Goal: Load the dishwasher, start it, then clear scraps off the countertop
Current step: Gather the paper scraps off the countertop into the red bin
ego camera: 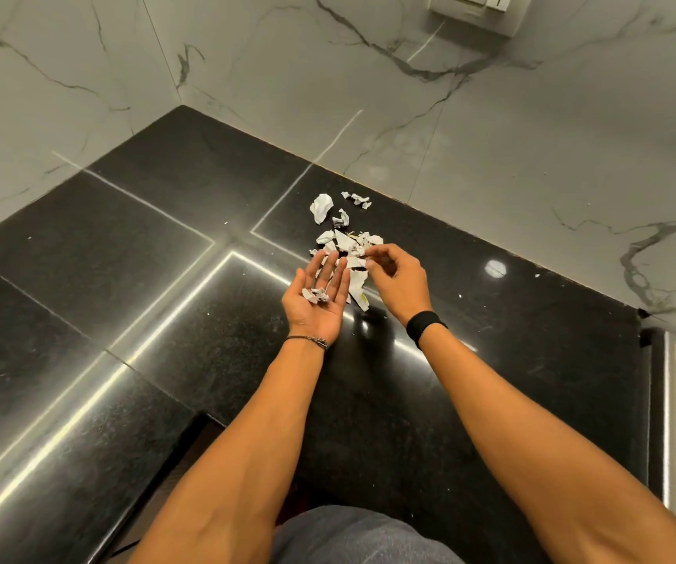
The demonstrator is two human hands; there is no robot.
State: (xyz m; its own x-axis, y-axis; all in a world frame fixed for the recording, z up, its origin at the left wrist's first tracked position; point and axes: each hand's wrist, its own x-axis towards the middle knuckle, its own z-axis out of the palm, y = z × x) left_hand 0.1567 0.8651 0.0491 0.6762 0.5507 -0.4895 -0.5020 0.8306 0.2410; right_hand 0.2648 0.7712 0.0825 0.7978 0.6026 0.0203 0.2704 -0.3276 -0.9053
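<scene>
Several torn white paper scraps (342, 234) lie in a loose pile on the black granite countertop (173, 246), close to the back wall. My left hand (320, 299) is held palm up beside the pile, fingers straight, with a few small scraps (315, 295) resting in the palm. My right hand (397, 278) hovers over the pile with its fingers curled, thumb and fingertips pinching a crumpled scrap (356, 251). A longer strip of paper (358, 289) lies between the two hands.
White marble-patterned walls (491, 156) close the counter at the back and left, forming a corner. A white socket plate (474, 10) sits high on the wall. The counter ends at a right edge (649, 400). A few tiny white crumbs (460, 295) dot the surface.
</scene>
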